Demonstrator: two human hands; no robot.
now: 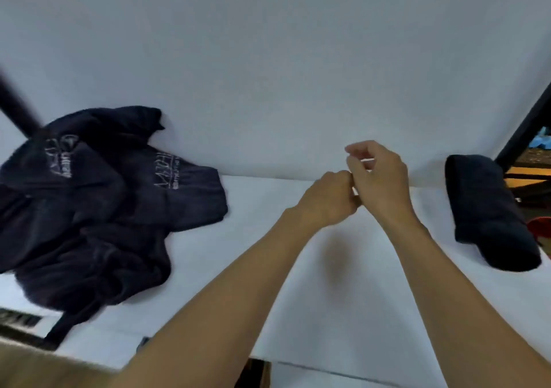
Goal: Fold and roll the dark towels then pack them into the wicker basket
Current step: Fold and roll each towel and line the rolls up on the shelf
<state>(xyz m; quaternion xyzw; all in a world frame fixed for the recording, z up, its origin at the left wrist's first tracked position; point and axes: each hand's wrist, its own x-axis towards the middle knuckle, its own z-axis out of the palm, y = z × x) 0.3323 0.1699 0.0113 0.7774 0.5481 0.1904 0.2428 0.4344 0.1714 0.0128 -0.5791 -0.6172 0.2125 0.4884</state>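
Observation:
A crumpled heap of dark navy towels [89, 205] with pale lettering lies on the left of the white table [268, 268]. One dark towel, rolled into a tight bundle [489, 214], rests at the table's right edge. My left hand [325, 199] and my right hand [378, 176] meet above the table's middle, between the heap and the roll, touching neither. The left is curled into a fist against the right. The right hand's fingers are curled. A thin pale band [367, 161], small and blurred, shows between their fingers.
A white wall [268, 59] rises right behind the table. Dark frame bars cross at the upper left [18, 107] and the upper right [524, 125]. Past the right edge are orange and red items [539, 226]. The table's front edge runs just below my forearms.

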